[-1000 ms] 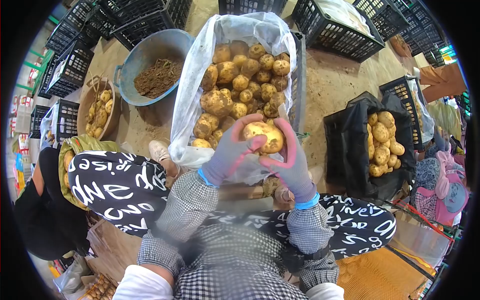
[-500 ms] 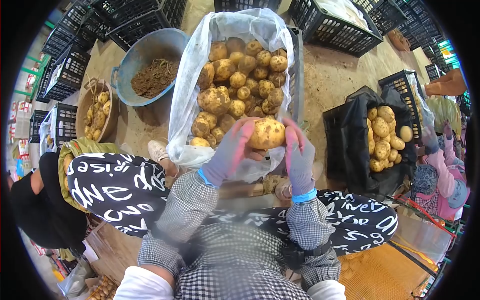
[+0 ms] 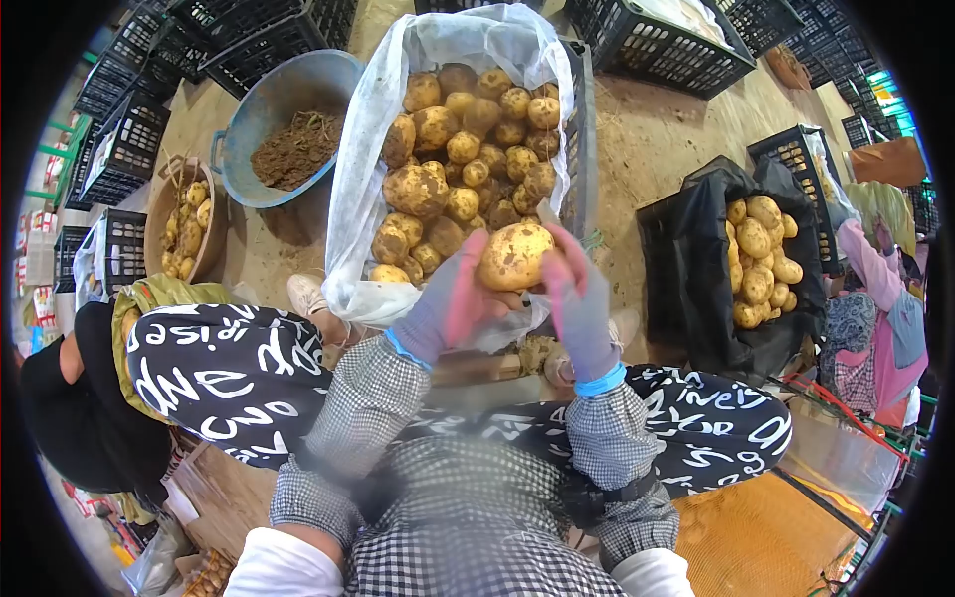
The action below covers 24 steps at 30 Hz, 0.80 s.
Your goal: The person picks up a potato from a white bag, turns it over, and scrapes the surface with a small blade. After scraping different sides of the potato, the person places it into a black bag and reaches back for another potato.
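Note:
A large potato (image 3: 513, 257), yellow with brown dirt patches, is held between my two gloved hands above the near edge of a lined crate. My left hand (image 3: 460, 298), in a grey and pink glove, grips its left side. On the right side, the fingers of my right hand (image 3: 575, 298) press against it. Beyond lies a heap of soil-marked potatoes (image 3: 463, 159) inside the crate's white liner (image 3: 354, 189). Part of the crate's grey side (image 3: 580, 149) shows at the right.
At left stand a blue tub (image 3: 232, 149) with soil and a brown basket (image 3: 159, 231) of potatoes. A black-lined crate (image 3: 686, 289) with cleaner potatoes is at right. Black crates (image 3: 662, 55) stand behind. Co-workers (image 3: 875, 298) sit at far right and left.
The potato has turned in my hands and shows a different face. Both hands have shifted slightly left with it. A co-worker at far right has moved an arm.

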Tool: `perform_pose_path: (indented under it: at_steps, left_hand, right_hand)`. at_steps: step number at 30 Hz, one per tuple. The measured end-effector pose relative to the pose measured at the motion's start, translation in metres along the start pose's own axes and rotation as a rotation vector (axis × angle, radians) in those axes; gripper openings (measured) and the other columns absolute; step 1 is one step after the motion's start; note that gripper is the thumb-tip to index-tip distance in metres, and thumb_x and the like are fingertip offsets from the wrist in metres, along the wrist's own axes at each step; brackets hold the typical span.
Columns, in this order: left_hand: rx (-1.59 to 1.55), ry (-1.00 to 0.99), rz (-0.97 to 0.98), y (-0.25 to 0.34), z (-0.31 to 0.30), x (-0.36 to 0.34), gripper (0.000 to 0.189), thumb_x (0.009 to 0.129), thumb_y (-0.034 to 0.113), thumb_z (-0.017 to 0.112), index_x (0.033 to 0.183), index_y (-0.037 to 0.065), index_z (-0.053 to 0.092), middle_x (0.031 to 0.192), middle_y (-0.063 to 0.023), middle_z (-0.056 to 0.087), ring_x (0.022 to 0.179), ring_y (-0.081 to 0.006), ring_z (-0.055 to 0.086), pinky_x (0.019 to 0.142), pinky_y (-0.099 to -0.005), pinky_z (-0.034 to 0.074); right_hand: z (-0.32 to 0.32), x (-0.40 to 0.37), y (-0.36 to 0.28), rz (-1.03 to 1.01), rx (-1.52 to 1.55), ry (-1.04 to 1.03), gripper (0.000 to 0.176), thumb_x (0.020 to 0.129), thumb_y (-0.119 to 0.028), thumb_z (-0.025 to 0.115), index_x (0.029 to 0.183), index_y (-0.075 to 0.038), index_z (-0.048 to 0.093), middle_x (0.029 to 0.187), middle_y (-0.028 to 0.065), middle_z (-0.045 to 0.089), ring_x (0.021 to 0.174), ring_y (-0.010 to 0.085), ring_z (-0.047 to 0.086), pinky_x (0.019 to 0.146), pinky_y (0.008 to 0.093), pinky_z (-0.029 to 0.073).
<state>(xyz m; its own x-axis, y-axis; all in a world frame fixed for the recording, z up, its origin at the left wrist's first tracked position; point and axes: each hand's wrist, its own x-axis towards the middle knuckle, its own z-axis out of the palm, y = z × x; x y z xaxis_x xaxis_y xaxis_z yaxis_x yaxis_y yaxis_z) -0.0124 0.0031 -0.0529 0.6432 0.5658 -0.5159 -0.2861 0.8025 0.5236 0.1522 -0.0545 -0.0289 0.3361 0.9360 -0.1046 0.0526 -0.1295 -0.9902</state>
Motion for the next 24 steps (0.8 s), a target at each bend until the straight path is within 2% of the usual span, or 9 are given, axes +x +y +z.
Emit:
perform_pose_path:
  at_steps: [2, 8, 11, 13, 15, 18, 20, 23, 24]
  left_hand:
    - [0.056, 0.047, 0.013, -0.001, 0.000, -0.001, 0.054, 0.101, 0.051, 0.046, 0.135, 0.009, 0.048, 0.118, -0.0074, 0.065, 0.087, -0.0161, 0.068, 0.061, -0.0282, 0.057]
    - [0.241, 0.089, 0.206, -0.003, 0.010, 0.000, 0.054, 0.101, 0.049, 0.045, 0.136, 0.008, 0.048, 0.119, -0.0071, 0.064, 0.093, -0.0182, 0.067, 0.060, -0.0272, 0.056]
    - [0.328, 0.087, 0.200, -0.005, 0.003, 0.004, 0.052, 0.103, 0.048, 0.043, 0.136, 0.009, 0.047, 0.120, -0.0074, 0.063, 0.091, -0.0187, 0.067, 0.058, -0.0254, 0.053]
    - [0.216, 0.119, 0.107, -0.003, 0.010, 0.000, 0.051, 0.103, 0.047, 0.042, 0.137, 0.009, 0.047, 0.120, -0.0078, 0.063, 0.084, -0.0187, 0.066, 0.054, -0.0237, 0.050]
    - [-0.008, -0.156, 0.109, -0.010, -0.017, 0.005, 0.047, 0.101, 0.022, 0.047, 0.143, 0.005, 0.035, 0.135, -0.0117, 0.051, 0.109, -0.0229, 0.058, 0.082, -0.0322, 0.052]
    - [0.197, -0.082, 0.144, -0.012, -0.017, 0.005, 0.059, 0.094, 0.000, 0.055, 0.146, 0.002, 0.028, 0.143, -0.0144, 0.044, 0.125, -0.0259, 0.053, 0.103, -0.0380, 0.047]
    - [0.290, 0.056, 0.141, -0.008, -0.005, 0.002, 0.050, 0.096, 0.013, 0.051, 0.142, 0.005, 0.034, 0.135, -0.0124, 0.049, 0.105, -0.0219, 0.052, 0.087, -0.0331, 0.043]
    - [0.163, 0.103, 0.126, -0.001, 0.007, 0.002, 0.047, 0.105, 0.044, 0.037, 0.134, 0.010, 0.049, 0.115, -0.0077, 0.063, 0.063, -0.0125, 0.051, 0.045, -0.0216, 0.039]
    - [0.170, 0.084, 0.147, 0.000, 0.007, 0.002, 0.046, 0.105, 0.043, 0.037, 0.134, 0.009, 0.049, 0.113, -0.0079, 0.064, 0.062, -0.0121, 0.051, 0.045, -0.0217, 0.039]
  right_hand:
    - [0.004, -0.003, 0.005, -0.101, -0.069, -0.006, 0.036, 0.102, -0.024, 0.053, 0.124, 0.003, 0.061, 0.115, 0.0078, 0.063, 0.103, 0.0129, 0.058, 0.088, 0.0254, 0.048]
    - [-0.007, 0.006, -0.004, 0.128, 0.224, 0.032, 0.034, 0.101, -0.017, 0.055, 0.127, 0.005, 0.058, 0.115, 0.0100, 0.065, 0.102, 0.0141, 0.062, 0.085, 0.0260, 0.052]
    - [-0.017, 0.009, 0.028, -0.148, -0.054, 0.117, 0.033, 0.102, -0.018, 0.055, 0.126, 0.005, 0.060, 0.109, 0.0109, 0.068, 0.095, 0.0141, 0.065, 0.080, 0.0267, 0.055]
    - [-0.019, 0.010, 0.023, -0.089, 0.110, 0.144, 0.033, 0.101, -0.017, 0.056, 0.126, 0.004, 0.060, 0.108, 0.0126, 0.068, 0.091, 0.0157, 0.067, 0.079, 0.0277, 0.055]
    - [-0.023, 0.009, 0.017, -0.053, 0.199, 0.154, 0.034, 0.101, -0.018, 0.057, 0.126, 0.004, 0.060, 0.106, 0.0143, 0.069, 0.088, 0.0176, 0.069, 0.078, 0.0290, 0.056]
    - [-0.027, 0.007, 0.014, -0.035, 0.214, 0.130, 0.037, 0.100, -0.021, 0.059, 0.126, 0.006, 0.060, 0.106, 0.0160, 0.069, 0.087, 0.0201, 0.070, 0.078, 0.0311, 0.057]
    - [-0.029, 0.005, 0.017, -0.026, 0.210, 0.107, 0.041, 0.098, -0.023, 0.062, 0.125, 0.007, 0.059, 0.106, 0.0159, 0.069, 0.089, 0.0205, 0.070, 0.080, 0.0319, 0.056]
    - [-0.026, 0.005, 0.023, -0.005, 0.281, 0.029, 0.053, 0.094, -0.030, 0.069, 0.129, 0.008, 0.055, 0.113, 0.0148, 0.067, 0.096, 0.0185, 0.067, 0.085, 0.0320, 0.055]
    - [-0.021, 0.004, 0.016, -0.005, 0.245, -0.010, 0.051, 0.092, -0.025, 0.070, 0.129, 0.006, 0.056, 0.114, 0.0122, 0.066, 0.096, 0.0172, 0.066, 0.084, 0.0303, 0.054]
